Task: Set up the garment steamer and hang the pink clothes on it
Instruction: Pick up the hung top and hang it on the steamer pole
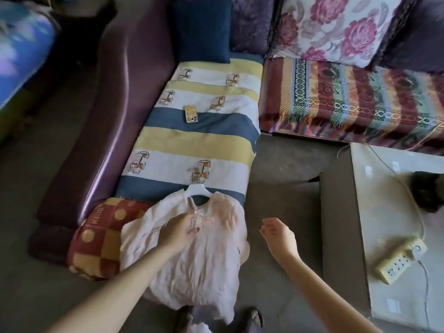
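Note:
A pale pink garment [199, 260] lies spread on the near end of the sofa, on a white hanger [195, 189] whose hook points away from me. My left hand [181, 228] rests on the garment just below its collar, fingers pinching the fabric near the button placket. My right hand [276, 234] hovers over the floor to the right of the garment, fingers loosely curled and holding nothing. No garment steamer is visible in this view.
The sofa seat carries a striped blue, yellow and white cover [192, 140] with a phone [191, 113] on it. A red checked cushion [101, 239] lies left of the garment. At right, a white table [384, 188] holds a power strip [400, 260] and cable.

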